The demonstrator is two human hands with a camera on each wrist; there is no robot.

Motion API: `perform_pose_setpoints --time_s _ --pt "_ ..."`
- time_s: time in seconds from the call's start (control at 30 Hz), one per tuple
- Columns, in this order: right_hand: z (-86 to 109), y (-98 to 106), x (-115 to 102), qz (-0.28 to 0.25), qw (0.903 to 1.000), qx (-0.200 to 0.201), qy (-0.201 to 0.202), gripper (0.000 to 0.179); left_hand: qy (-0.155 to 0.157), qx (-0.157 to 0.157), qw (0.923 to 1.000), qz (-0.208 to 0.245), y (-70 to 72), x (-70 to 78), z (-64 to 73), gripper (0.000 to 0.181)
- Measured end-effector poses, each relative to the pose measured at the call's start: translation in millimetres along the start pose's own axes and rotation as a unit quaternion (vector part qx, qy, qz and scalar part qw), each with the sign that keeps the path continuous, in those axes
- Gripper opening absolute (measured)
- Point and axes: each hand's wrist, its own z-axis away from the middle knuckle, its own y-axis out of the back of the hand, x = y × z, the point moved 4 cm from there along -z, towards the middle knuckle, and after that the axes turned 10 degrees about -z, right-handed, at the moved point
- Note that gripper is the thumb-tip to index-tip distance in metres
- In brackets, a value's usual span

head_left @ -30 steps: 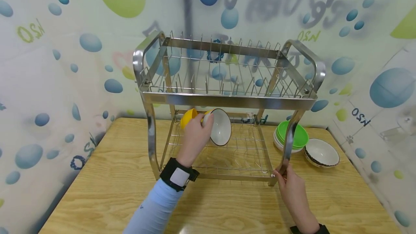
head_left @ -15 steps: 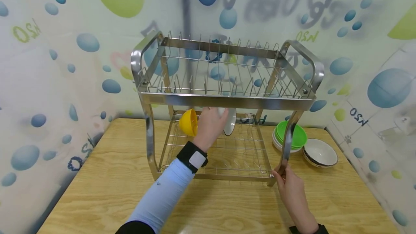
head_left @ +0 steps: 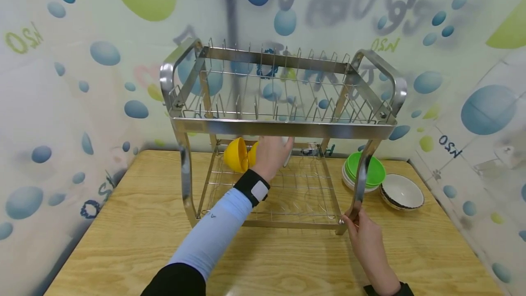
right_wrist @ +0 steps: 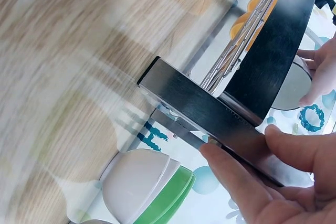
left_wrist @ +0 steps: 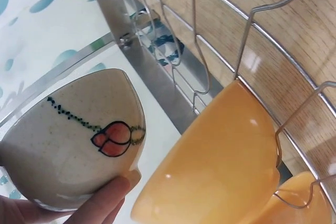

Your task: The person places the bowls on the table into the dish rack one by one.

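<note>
My left hand (head_left: 273, 153) reaches beneath the upper tier of a two-tier metal dish rack (head_left: 283, 129) and holds a white bowl by its foot. In the left wrist view the white bowl (left_wrist: 73, 140) stands on edge, a red flower painted on its side. Two yellow bowls stand tilted on the lower tier to its left; the nearer yellow bowl (left_wrist: 215, 161) leans between the wires, the other yellow bowl (head_left: 252, 154) partly behind my hand. My right hand (head_left: 367, 236) grips the rack's front right leg (right_wrist: 205, 108) near its base, thumb on one side and fingers on the other.
A stack of green and white bowls (head_left: 371, 170) stands on the wooden table (head_left: 296, 264) right of the rack. Beside it sits a white bowl with a dark rim (head_left: 402, 191). The patterned wall (head_left: 78, 118) rises behind. The upper tier's front bar crosses above my left hand.
My left hand has carried the white bowl rightward and deeper under the upper tier, turning its open face edge-on. The yellow bowls now show more fully. My right hand stays on the leg.
</note>
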Motion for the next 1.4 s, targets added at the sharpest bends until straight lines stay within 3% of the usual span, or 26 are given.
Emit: perform_pose_setpoints --time_s 0.1,0.17,0.3,0.57,0.8,1.13,1.4 --pt "-0.2 -0.2 -0.9 0.0 1.0 0.0 0.001 0.017 0.008 -0.015 0.9991 -0.04 -4.3 1.1 -1.4 0.036" --pt "-0.2 -0.1 -1.1 -0.001 1.0 -0.003 -0.001 0.017 0.005 -0.027 0.9971 -0.071 -7.4 2.2 -2.0 0.043" --pt "0.0 0.0 -0.8 -0.001 1.0 -0.003 -0.003 0.017 -0.002 -0.036 0.9951 -0.093 -13.4 4.6 -1.7 0.05" --pt "0.2 -1.0 0.3 -0.002 0.9999 -0.006 -0.011 0.017 -0.039 -0.045 0.9769 -0.205 -27.4 10.6 0.3 0.06" --pt "0.3 -1.8 0.0 -0.009 0.9995 -0.017 -0.026 0.017 0.003 -0.072 0.975 -0.21 -38.8 8.7 0.8 0.063" --pt "1.0 -0.6 -0.6 -0.008 0.9998 -0.011 -0.013 0.016 0.018 -0.066 0.9723 -0.223 -41.3 7.9 3.2 0.064" --pt "0.1 -0.2 -0.4 -0.005 0.9998 -0.012 -0.014 0.017 0.033 -0.066 0.9761 -0.205 -46.5 5.5 1.6 0.062"
